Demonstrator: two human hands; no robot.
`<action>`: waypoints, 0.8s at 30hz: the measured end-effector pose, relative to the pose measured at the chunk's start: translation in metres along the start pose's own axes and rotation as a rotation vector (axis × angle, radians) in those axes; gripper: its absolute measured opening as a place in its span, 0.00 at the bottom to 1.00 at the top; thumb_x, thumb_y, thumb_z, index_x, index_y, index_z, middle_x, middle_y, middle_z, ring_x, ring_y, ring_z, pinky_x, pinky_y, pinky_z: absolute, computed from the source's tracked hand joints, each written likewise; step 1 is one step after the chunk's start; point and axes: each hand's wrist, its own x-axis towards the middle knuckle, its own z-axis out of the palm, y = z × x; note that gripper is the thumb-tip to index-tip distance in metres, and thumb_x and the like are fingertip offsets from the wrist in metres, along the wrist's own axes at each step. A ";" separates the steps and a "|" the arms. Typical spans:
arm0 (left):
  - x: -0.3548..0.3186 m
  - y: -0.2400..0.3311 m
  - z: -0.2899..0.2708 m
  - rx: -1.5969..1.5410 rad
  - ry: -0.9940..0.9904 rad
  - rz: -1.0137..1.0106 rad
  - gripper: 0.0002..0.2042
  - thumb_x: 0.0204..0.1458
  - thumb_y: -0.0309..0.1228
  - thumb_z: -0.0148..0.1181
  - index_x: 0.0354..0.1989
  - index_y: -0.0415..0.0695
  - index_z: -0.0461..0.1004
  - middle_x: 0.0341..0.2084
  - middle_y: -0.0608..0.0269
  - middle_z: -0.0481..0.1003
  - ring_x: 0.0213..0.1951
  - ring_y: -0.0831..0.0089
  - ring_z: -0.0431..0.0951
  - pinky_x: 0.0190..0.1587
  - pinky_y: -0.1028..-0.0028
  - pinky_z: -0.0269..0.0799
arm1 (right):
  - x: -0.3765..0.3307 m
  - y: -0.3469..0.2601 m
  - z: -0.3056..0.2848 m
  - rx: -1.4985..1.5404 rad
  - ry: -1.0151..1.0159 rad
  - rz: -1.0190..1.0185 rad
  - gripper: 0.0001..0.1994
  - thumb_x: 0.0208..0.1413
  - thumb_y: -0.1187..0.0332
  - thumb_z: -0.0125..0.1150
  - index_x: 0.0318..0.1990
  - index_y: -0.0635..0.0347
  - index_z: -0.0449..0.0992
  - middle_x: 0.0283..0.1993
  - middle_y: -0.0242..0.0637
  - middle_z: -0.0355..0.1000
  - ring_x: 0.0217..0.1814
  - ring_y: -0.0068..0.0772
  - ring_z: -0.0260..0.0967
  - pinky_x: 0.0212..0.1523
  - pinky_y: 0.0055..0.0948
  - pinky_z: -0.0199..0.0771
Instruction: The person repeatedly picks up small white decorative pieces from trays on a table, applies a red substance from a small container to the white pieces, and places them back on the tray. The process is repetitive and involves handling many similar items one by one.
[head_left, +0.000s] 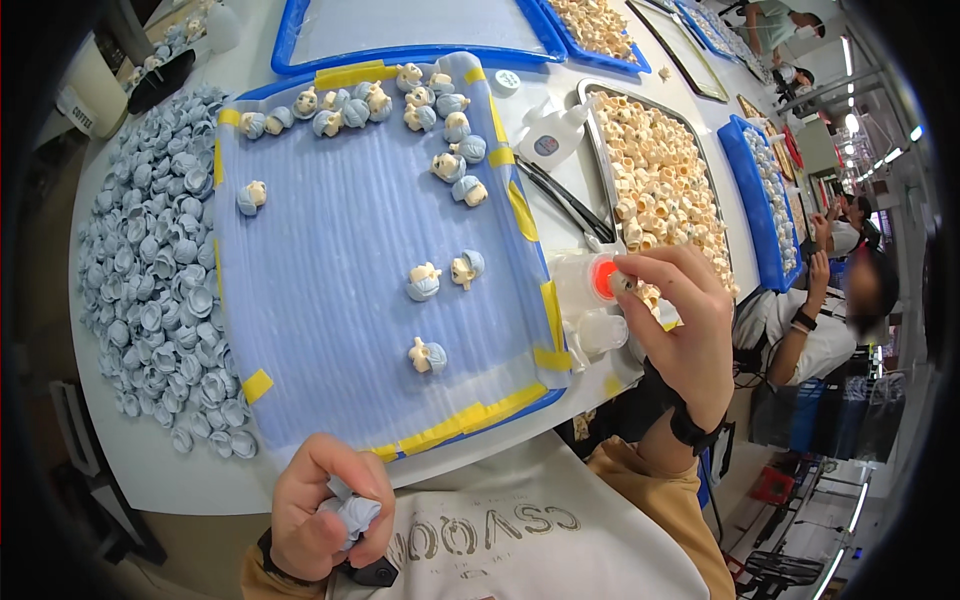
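Observation:
My left hand (325, 490) is closed around a light blue doll hair cap (356, 514), low in front of my body. Between thumb and fingertips, my right hand (690, 325) pinches a small cream doll head piece (622, 284), close to a clear cup with a red-orange inside (604, 277). Beside that cup stands another small clear cup (600, 332). To the left of my right hand lies a tray lined with a pale blue foam sheet (330, 290). Several doll heads with blue caps (424, 282) rest on it, mostly along its far and right edges.
Loose blue hair caps (165, 270) form a big heap at the left. A metal tray (590, 90) full of cream pieces lies at the right, near black tweezers (560, 195) and a white bottle (552, 135). Farther right, a co-worker (815, 320) sits by a blue bin (745, 190).

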 end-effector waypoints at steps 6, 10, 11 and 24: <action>0.000 -0.005 -0.002 0.024 0.079 0.063 0.16 0.53 0.37 0.54 0.39 0.36 0.62 0.25 0.49 0.68 0.13 0.80 0.62 0.15 0.81 0.59 | -0.003 0.001 0.002 0.024 0.044 0.015 0.11 0.39 0.79 0.62 0.34 0.63 0.74 0.32 0.39 0.70 0.34 0.39 0.67 0.35 0.31 0.67; 0.002 -0.006 0.000 0.055 0.139 0.032 0.16 0.53 0.34 0.53 0.43 0.34 0.62 0.31 0.43 0.70 0.14 0.81 0.63 0.16 0.81 0.60 | -0.014 0.005 0.006 0.041 0.105 0.044 0.12 0.38 0.80 0.63 0.34 0.62 0.74 0.32 0.39 0.70 0.34 0.38 0.67 0.34 0.31 0.67; 0.003 -0.006 0.000 0.060 0.150 0.016 0.17 0.54 0.34 0.53 0.45 0.34 0.62 0.32 0.42 0.71 0.15 0.82 0.63 0.17 0.82 0.61 | -0.016 0.005 0.007 0.046 0.125 0.049 0.13 0.37 0.80 0.63 0.35 0.62 0.74 0.32 0.39 0.71 0.35 0.38 0.68 0.34 0.30 0.67; 0.018 -0.015 0.011 0.246 0.122 0.029 0.17 0.59 0.38 0.45 0.45 0.34 0.63 0.27 0.61 0.69 0.18 0.86 0.62 0.20 0.85 0.57 | -0.027 -0.083 0.045 0.753 0.139 -0.325 0.18 0.32 0.78 0.67 0.37 0.67 0.75 0.34 0.41 0.73 0.29 0.34 0.69 0.28 0.26 0.68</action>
